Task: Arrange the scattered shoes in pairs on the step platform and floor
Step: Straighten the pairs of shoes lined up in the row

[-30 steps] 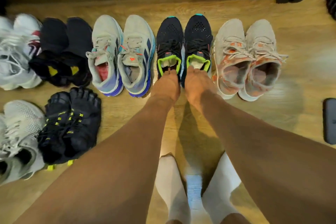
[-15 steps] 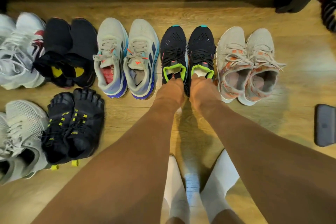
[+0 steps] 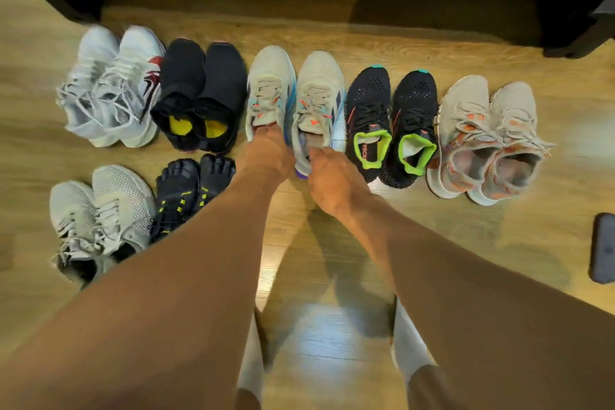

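While both arms reach forward over the wooden floor (image 3: 499, 243), each hand is at the heel of one shoe of the grey pair, which stands in the middle of the far row, toes pointing away. The left hand (image 3: 269, 156) grasps the left grey shoe (image 3: 269, 83) at its heel collar, fingertips tucked into the opening and hidden there. The right hand (image 3: 332, 183) has bent fingers pinching the heel rim of the right grey shoe (image 3: 319, 90). The two grey shoes stand side by side, nearly touching. Left of them in the same row come the black pair (image 3: 199, 83) with yellow insoles, then the white pair (image 3: 109, 86) nearest the floor's left edge. Right of them are the black-green pair (image 3: 369, 103) and then the beige pair (image 3: 482, 123) with orange patches. A nearer row on the left holds the mesh pair (image 3: 100, 210) and, just beside it, the toe shoes (image 3: 186, 190), partly covered by the left forearm. A dark phone (image 3: 604, 250) lies at the right edge. White socks (image 3: 407, 349) show below the arms.
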Tool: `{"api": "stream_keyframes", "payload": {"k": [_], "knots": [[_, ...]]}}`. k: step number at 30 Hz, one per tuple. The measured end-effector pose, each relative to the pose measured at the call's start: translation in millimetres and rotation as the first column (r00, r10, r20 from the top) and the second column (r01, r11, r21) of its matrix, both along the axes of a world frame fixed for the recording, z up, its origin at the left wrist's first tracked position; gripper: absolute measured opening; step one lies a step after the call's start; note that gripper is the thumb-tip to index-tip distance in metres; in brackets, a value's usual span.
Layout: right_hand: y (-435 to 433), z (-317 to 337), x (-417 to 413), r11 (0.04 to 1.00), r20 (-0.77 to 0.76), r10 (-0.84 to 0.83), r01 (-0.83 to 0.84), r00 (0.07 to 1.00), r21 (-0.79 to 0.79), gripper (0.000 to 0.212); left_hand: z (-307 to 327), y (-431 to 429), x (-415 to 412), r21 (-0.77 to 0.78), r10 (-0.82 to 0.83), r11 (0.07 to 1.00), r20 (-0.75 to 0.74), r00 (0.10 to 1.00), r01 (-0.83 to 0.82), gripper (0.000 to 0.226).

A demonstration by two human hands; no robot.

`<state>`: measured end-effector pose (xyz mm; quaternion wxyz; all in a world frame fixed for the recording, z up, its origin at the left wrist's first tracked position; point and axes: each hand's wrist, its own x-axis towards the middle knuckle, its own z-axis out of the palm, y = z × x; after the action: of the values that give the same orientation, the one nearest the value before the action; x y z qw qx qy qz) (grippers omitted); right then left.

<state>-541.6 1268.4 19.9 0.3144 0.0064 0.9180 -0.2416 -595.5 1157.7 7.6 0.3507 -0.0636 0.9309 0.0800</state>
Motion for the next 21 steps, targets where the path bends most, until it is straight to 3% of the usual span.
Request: {"api": "stream_keyframes", "payload": {"k": [5, 8, 10, 12, 21], "knots": [[-40.2, -48.1, -16.9, 0.990, 0.108, -0.111, 0.100, 0.988, 0.101, 0.060, -47.3, -30.7, 3.2, -0.072, -0.068, 0.995, 0.099, 0.993, 0.075, 0.036], [-57.5, -72.3, -18.8, 0.981, 0.163, -0.165, 0.144, 0.973, 0.134, 0.073, -73.8, -43.4, 11.1, -0.070, -0.243, 0.968, -0.009, 0.970, 0.241, 0.031], [-66.8, -83.9, -18.1, 0.964, 0.113, -0.191, 0.164, 0.975, 0.207, 0.068, -83.3, -51.4, 11.8, -0.034, -0.308, 0.951, -0.071, 0.949, 0.307, 0.032], [-71.6, -86.4, -16.9, 0.953, 0.063, -0.200, 0.179, 0.978, 0.242, 0.064, -85.4, -55.4, 12.4, 0.005, -0.312, 0.950, -0.079, 0.947, 0.313, 0.033], [-82.1, -70.9, -8.8, 0.937, 0.105, -0.175, 0.132, 0.979, 0.324, 0.060, -71.3, -63.5, 18.4, 0.155, -0.241, 0.962, 0.088, 0.967, 0.225, 0.040]]}}
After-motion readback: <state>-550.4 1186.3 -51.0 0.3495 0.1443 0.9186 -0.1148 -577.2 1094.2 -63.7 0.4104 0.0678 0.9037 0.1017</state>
